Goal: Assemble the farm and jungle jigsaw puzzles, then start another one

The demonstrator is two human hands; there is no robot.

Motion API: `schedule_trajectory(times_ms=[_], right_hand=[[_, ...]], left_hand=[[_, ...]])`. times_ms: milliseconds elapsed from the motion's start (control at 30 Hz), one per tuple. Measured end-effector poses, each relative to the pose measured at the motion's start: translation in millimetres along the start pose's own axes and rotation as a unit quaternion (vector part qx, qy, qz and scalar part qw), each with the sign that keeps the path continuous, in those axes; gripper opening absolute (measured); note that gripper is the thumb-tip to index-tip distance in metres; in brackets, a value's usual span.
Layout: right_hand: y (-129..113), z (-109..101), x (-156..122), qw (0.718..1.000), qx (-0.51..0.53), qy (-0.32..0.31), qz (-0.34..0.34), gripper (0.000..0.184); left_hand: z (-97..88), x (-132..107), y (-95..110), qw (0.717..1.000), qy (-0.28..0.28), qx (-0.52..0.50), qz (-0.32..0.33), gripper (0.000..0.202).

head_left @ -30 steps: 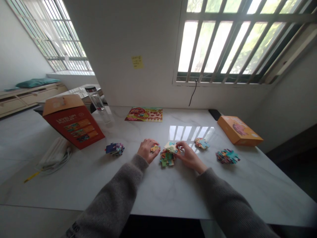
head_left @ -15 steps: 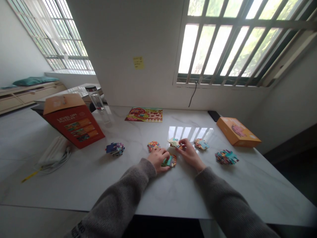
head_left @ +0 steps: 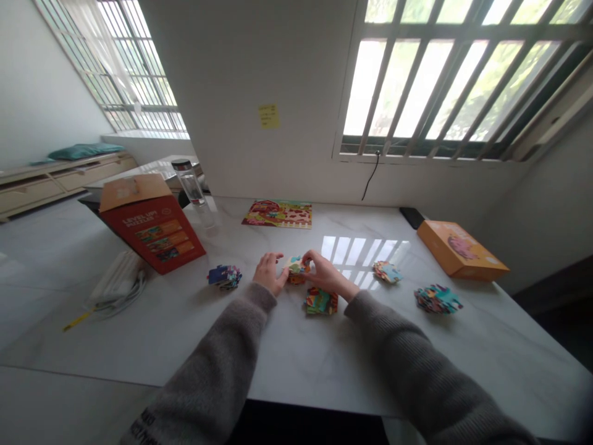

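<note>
A red puzzle box [head_left: 152, 232] and glass bottle [head_left: 189, 185] stand far left; an orange box [head_left: 461, 250] lies right.

Head-worn view, facing forward and down, close above the hands [head_left: 327, 272]

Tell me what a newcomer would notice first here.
The left hand and right hand meet over small colourful jigsaw pieces at the centre of the white marble table. A red cardboard puzzle box leans at the table's left; a bright barred window fills the upper right.
</note>
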State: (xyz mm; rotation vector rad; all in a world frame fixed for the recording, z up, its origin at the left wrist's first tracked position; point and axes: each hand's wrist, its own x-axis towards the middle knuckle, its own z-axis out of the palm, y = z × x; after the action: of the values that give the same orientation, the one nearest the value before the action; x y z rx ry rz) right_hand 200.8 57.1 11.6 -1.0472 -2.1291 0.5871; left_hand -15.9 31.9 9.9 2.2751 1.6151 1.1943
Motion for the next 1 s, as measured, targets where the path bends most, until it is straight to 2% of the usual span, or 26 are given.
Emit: schedule_trajectory(times_ms=[133, 200, 300, 400, 500, 633, 733, 867, 933, 1000], right_hand=[[-8, -5, 0, 0.994, -0.059, -0.09, -0.013, 0.03], [-14, -16, -7, 0.994, -0.047, -0.091, -0.027, 0.027], [-24, -35, -26, 0.997, -0.049, -0.054, 0.011, 0.033], [-31, -45, -50, 0.99, -0.07, -0.103, 0.064, 0.06], [-33, -41, -68, 0.986, -0.099, -0.119, 0.067, 0.074], [-35, -30, -76, 0.984, -0.113, -0.121, 0.066, 0.078], [-39, -32, -77, 0.983, -0.084, -0.145, 0.08, 0.069], [-45, -41, -81, 0.986, 0.014, -0.133, 0.095, 0.035], [-45, -43, -82, 0.985, 0.082, -0.109, 0.11, 0.026], [-45, -40, -82, 0.976, 0.161, -0.049, 0.137, 0.025]], left_hand=[[8.0, -6, -3, 0.998, -0.06, 0.013, 0.007, 0.023], [10.2, -9, 1, 0.996, -0.084, 0.032, 0.013, 0.02], [9.1, -11, 8, 0.998, -0.058, 0.023, 0.023, 0.023], [3.8, -11, 19, 0.998, -0.018, -0.006, 0.064, 0.02], [-0.4, -12, 31, 0.994, -0.014, -0.032, 0.106, 0.018], [1.3, -17, 42, 0.988, -0.025, -0.061, 0.137, 0.017], [4.2, -19, 46, 0.986, -0.025, -0.077, 0.148, 0.017], [2.0, -19, 47, 0.987, -0.016, -0.089, 0.133, 0.015], [-0.5, -19, 48, 0.989, -0.01, -0.092, 0.111, 0.013], [-1.5, -20, 50, 0.99, -0.013, -0.105, 0.091, 0.013]])
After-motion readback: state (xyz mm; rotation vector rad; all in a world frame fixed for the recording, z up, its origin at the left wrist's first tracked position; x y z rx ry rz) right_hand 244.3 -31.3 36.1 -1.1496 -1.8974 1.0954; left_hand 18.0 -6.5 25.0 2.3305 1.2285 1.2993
